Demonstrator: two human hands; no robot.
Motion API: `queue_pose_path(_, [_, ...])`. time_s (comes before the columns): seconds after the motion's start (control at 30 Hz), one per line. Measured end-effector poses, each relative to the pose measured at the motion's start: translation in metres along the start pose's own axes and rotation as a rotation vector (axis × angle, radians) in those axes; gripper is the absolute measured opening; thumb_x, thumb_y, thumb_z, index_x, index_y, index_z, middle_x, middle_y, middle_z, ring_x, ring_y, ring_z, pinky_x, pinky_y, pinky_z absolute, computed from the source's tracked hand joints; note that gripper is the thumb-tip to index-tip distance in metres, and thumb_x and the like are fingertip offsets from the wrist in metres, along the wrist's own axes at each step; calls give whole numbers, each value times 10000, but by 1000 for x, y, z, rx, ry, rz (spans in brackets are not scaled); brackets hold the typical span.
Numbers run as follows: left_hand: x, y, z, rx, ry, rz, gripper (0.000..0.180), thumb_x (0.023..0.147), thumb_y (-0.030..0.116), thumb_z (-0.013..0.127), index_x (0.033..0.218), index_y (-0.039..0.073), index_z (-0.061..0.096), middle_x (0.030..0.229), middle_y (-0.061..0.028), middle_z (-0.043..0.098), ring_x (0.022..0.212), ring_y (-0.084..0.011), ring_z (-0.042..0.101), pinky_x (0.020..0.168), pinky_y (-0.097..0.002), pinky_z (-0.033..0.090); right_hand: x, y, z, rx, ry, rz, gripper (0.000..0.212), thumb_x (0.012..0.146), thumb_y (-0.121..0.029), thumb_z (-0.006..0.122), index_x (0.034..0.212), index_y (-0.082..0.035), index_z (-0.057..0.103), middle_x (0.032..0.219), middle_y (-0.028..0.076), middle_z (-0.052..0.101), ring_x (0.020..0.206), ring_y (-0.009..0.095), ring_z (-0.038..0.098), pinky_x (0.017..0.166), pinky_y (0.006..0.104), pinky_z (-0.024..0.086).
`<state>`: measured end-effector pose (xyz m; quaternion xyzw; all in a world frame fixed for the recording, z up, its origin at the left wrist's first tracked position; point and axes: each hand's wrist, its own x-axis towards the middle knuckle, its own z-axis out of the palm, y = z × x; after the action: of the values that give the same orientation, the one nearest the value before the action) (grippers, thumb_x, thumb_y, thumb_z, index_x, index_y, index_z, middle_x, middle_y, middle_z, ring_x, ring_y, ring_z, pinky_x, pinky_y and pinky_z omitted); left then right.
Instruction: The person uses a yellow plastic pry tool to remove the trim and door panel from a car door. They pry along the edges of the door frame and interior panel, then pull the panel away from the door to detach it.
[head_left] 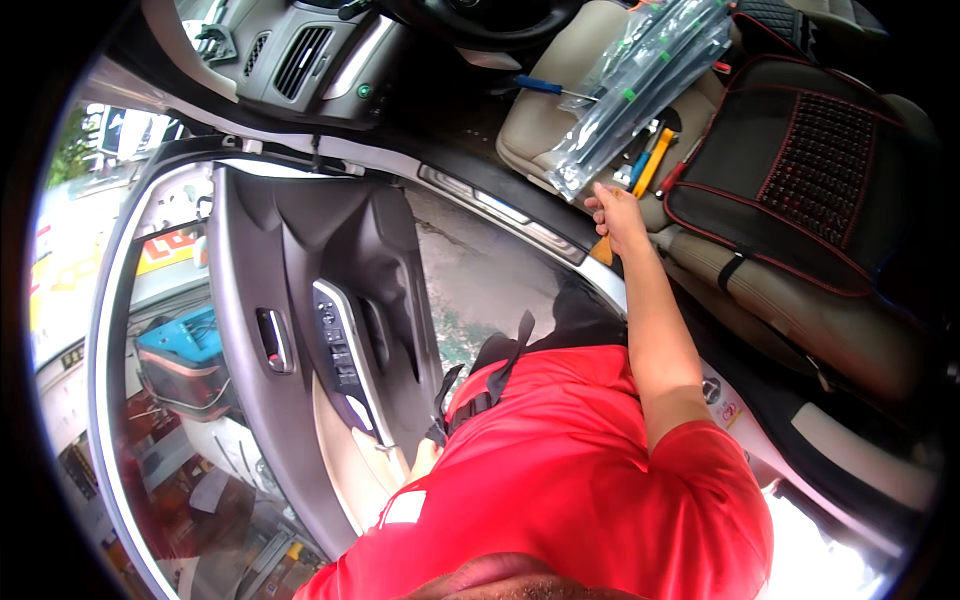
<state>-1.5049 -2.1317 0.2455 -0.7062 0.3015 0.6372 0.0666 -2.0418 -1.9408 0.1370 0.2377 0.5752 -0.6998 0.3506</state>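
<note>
My right hand (617, 218) reaches over the near edge of the driver's seat, its fingers curled closed. Just below the fingers sticks out the flat tip of an orange pry tool (602, 250), whose handle is hidden in the hand. Next to the hand on the seat lie a yellow pry tool (652, 162), some blue-and-silver tools (634, 170) and long clear plastic packages (650, 85). My left hand (427, 458) shows only in part beside the open door's panel; my red shirt and a black strap hide its fingers.
The open car door (330, 300) stands to the left, with its switch panel (345, 350). A blue-handled screwdriver (540, 84) lies on the seat (535, 130). A black seat cover (780, 170) lines the backrest. The metal door sill (500, 210) runs between me and the cabin.
</note>
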Motion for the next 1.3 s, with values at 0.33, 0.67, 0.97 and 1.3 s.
queue_pose_path(0.33, [-92,164,39,646,-25,338,454,922,68,639,1364,76,535,889,-62,605,718,-159,634,582,-311,584,39,-6,49,185,-91,-17,229,985,-242,665,1071,-41,597,876,77,636,566,66,476,420,214,353])
queue_pose_path(0.67, [-135,489,413,851,447,2704,416,930,-32,687,1306,-118,532,1189,-220,630,1002,-279,658,861,-361,560,165,-100,120,286,-6,-296,220,961,-186,659,1078,-1,679,799,63,668,578,87,512,442,248,359])
queue_pose_path(0.97, [-110,552,469,874,395,2814,305,975,-23,625,1239,-132,518,1113,-204,649,985,-284,666,884,-376,550,305,-185,191,65,-76,-766,267,923,-294,624,962,-45,712,1010,167,732,968,308,706,856,399,551])
queue_pose_path(1.3, [-117,546,469,1187,926,2720,306,1019,178,604,1171,-78,529,1073,-189,645,932,-282,655,854,-409,535,402,-300,261,-495,-87,-1000,303,968,-302,522,1063,-90,716,1042,182,739,1014,361,710,915,437,564])
